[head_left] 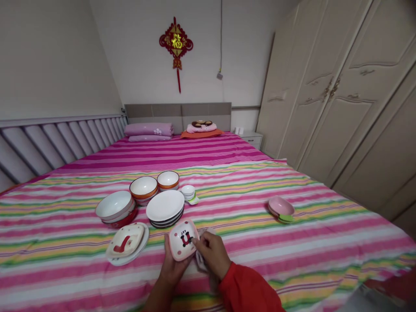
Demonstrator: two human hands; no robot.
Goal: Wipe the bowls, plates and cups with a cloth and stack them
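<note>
A small square dish (178,249) with a pink rim, pink dots and a dark cat picture is tilted up in my left hand (173,268), whose fingers wrap its left and lower edge. My right hand (214,253) is closed on a pale greyish cloth (200,262), which hangs below the fingers; the thumb and fingertips are at the dish's right edge. Just beyond the dish stands a stack of white oval plates (165,205). To the left, a square dish with a red figure (126,240) rests on a white plate (143,248).
Stacked bowls stand on the striped bed cover: a large white bowl (114,204), an orange-rimmed bowl (144,187) and a smaller one (168,179). Small white spoons (188,190) lie stacked beside them. Pink bowls (280,205) with a green piece (286,219) sit farther right.
</note>
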